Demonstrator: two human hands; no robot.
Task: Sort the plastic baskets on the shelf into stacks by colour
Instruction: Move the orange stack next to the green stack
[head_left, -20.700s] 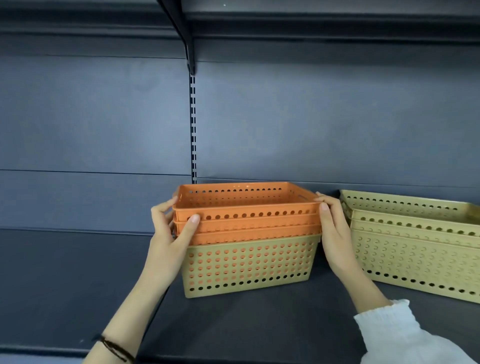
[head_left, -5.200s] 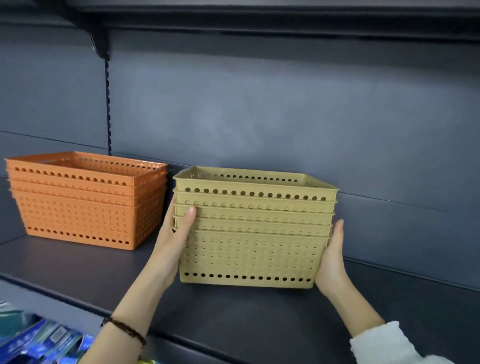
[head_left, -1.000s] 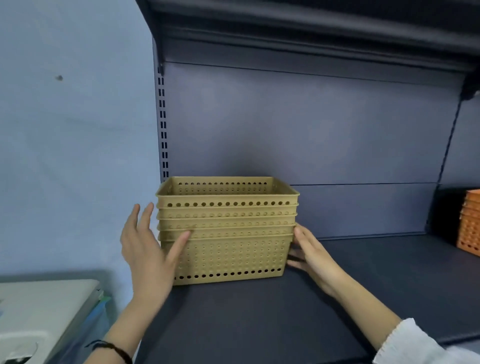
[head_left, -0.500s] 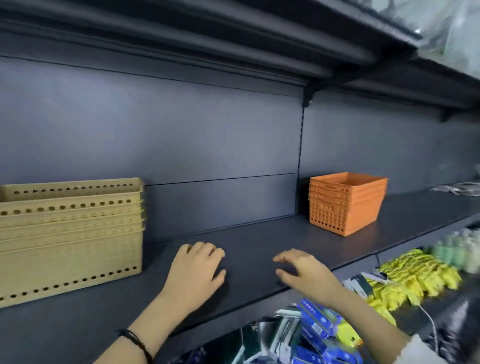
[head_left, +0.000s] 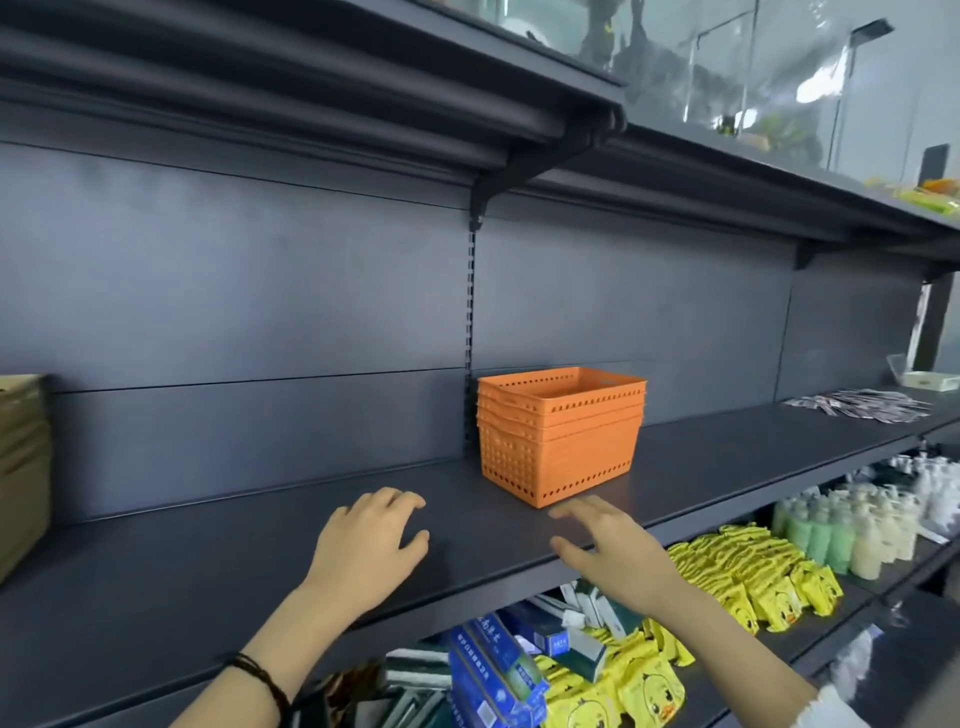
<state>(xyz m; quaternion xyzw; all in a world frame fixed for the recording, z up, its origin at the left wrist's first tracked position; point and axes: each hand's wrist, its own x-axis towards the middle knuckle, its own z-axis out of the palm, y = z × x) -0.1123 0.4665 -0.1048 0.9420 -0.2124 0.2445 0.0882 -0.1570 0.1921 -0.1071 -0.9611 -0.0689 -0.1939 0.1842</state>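
Note:
A stack of orange perforated baskets (head_left: 558, 434) stands on the dark shelf (head_left: 208, 561), right of the upright slotted rail. The stack of yellow baskets (head_left: 21, 467) shows only as a blurred edge at the far left. My left hand (head_left: 371, 545) hovers palm down over the shelf with its fingers loosely curled, holding nothing. My right hand (head_left: 610, 548) reaches forward over the shelf's front edge with fingers spread, just below and in front of the orange stack, apart from it.
Small packets (head_left: 857, 405) lie scattered far right on the same shelf. The shelf below holds blue boxes (head_left: 493, 670), yellow duck-print packs (head_left: 743, 571) and pump bottles (head_left: 852, 530). A shelf overhangs above.
The view has swung further right, so the yellow stack slid almost out of frame and the orange stack came closer. Both empty hands moved right along the shelf toward the orange stack.

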